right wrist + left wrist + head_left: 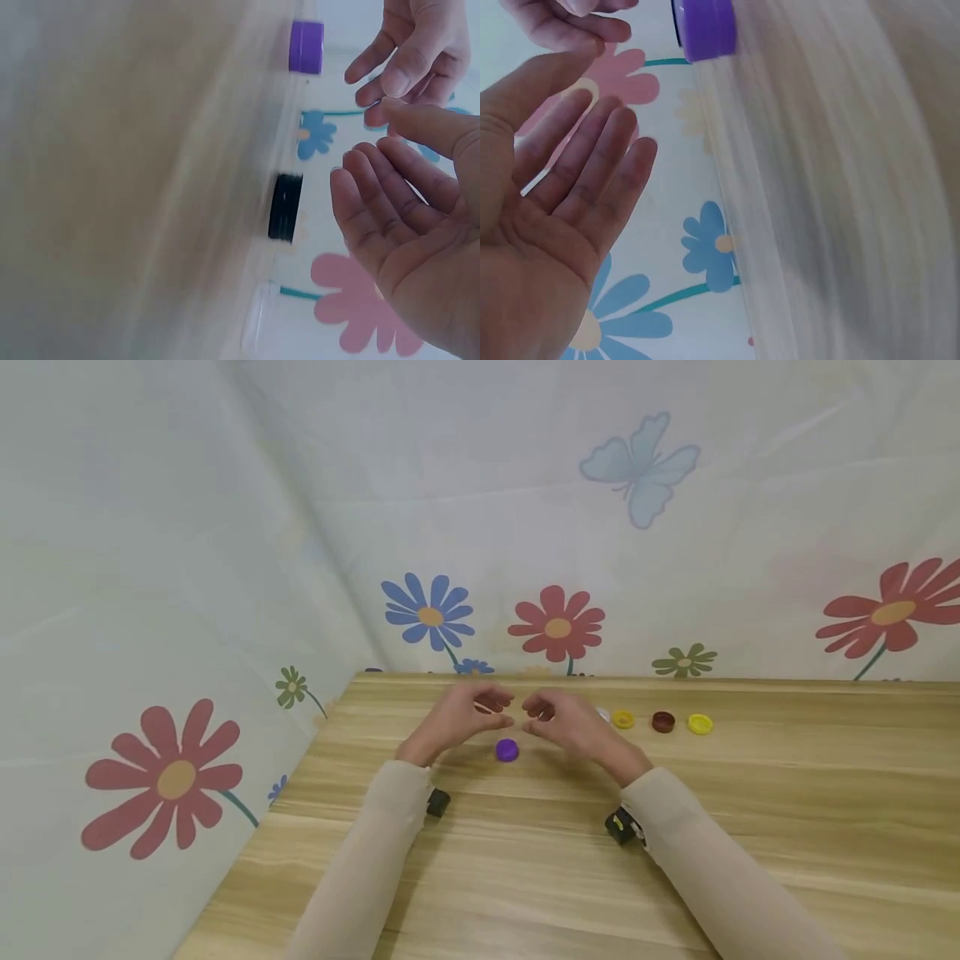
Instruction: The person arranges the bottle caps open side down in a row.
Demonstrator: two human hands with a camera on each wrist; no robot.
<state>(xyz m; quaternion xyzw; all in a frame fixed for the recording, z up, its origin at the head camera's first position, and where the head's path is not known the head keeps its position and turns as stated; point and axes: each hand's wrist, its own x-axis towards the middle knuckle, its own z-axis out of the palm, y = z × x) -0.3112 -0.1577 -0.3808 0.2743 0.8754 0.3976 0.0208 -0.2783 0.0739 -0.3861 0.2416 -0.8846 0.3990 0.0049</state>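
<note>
Both empty hands face each other near a purple bottle cap

The left hand [467,713] and right hand [568,722] hang above the wood-grain table [540,877], fingertips turned toward each other with a narrow gap between them in the head view. Neither grips anything: on each, the four fingers are gently bent and the thumb stands apart from them, and the wrist views show both palms bare.

The purple bottle cap [507,750] lies on the table, just on the wearer's side of that gap, apart from both hands. A black bottle cap [286,208] also sits on the tabletop in the right wrist view.

Beyond the right hand, toward the right, come a whitish cap [603,714] partly hidden by the hand, then an amber cap [623,719], a brown cap [663,722] with its hollow side up, and a yellow cap [701,724]. They form a loose row near the table's far edge.

Pale sleeves [367,868] cover the forearms. Behind the table hangs a white cloth [480,485] printed with flowers and a light blue butterfly [641,468].
</note>
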